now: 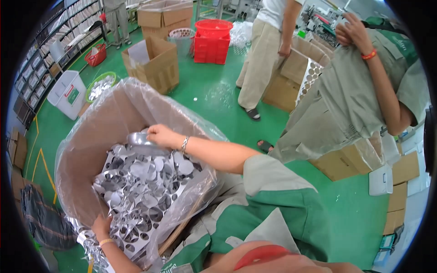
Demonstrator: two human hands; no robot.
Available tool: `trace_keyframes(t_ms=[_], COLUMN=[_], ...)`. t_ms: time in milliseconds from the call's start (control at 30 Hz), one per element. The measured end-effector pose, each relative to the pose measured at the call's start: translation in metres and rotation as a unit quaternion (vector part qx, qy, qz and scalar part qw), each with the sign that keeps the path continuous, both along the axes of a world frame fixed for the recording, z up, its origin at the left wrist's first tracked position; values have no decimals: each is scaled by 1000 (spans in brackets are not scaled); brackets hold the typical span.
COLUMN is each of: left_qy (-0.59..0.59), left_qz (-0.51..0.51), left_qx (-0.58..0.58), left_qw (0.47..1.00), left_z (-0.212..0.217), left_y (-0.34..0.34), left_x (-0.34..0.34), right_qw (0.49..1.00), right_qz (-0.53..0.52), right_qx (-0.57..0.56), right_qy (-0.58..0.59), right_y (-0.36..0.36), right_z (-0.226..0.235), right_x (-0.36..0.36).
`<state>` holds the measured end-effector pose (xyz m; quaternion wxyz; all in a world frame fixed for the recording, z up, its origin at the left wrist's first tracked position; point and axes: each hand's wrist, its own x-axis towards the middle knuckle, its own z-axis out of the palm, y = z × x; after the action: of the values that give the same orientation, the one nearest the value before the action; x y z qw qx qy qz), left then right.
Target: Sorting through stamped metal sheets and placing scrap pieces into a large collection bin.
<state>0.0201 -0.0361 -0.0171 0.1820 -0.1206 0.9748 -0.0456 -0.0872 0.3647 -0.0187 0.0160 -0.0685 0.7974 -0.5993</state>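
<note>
A big carton (98, 113) lined with clear plastic (191, 120) stands before me. It is heaped with shiny metal scraps (141, 191): thin discs, slivers and punched sheets with round holes. My right hand (163, 136) reaches over the far part of the heap, closed on the rim of a shallow metal bowl (143, 140). The bowl is just above the scraps; its contents do not show clearly. At the carton's near left corner, my left hand (102, 225) is by the lined rim and the scraps, its fingers mostly hidden. More metal strips (93, 248) lie beside that wrist.
Two people stand close on the right, in beige trousers (258, 59) and a grey-green uniform (341, 95), beside open cartons (339, 164). Beyond my carton are another carton (157, 68), red crates (211, 48), a white bin (68, 93) and a green basket (101, 86). A black bag (43, 218) lies left.
</note>
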Motion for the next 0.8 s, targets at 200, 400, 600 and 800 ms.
trace_keyframes(t_ms=[200, 400, 600, 800], left_qy=[-4, -14, 4, 0], left_qz=[-6, 6, -12, -16], left_qx=[-12, -9, -2, -6], left_qw=[1000, 1000, 1000, 1000], left_z=[0, -2, -5, -3], left_y=[1, -4, -6, -2], left_x=[-3, -5, -3, -3], right_qw=[1000, 999, 998, 998], right_qz=[4, 3, 8, 18], right_qx=[19, 43, 66, 57], right_qy=[-10, -25, -8, -4], right_y=[0, -1, 1, 3], right_z=[1, 4, 5, 3], right_x=[-1, 0, 0, 1])
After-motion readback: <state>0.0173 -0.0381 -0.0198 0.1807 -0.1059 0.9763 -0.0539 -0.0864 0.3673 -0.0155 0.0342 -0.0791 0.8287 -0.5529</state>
